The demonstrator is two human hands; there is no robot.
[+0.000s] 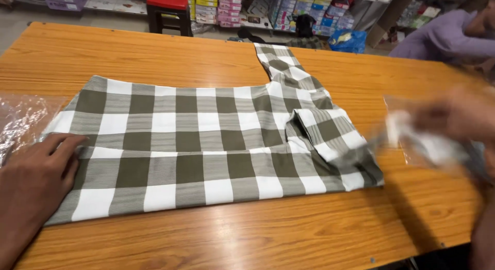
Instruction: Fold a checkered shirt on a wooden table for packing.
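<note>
One folded checked shirt (206, 146) lies with its long axis left to right across the table (154, 58), one sleeve angling away. The left hand (36, 182) rests flat and open on its left end. The blurred right hand (454, 115) touches one clear bag (428, 141); its grip cannot be told.

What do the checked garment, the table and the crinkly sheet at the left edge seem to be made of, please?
Checked garment: woven cloth, probably cotton or a blend; matte, with fine stripes and soft folds.
Table: wood or wood-look laminate; orange grain with a glossy sheen.
Crinkly sheet: thin clear plastic; see-through, wrinkled, glinting.

Red stool (167, 7), stacked boxes (229, 7)
</note>
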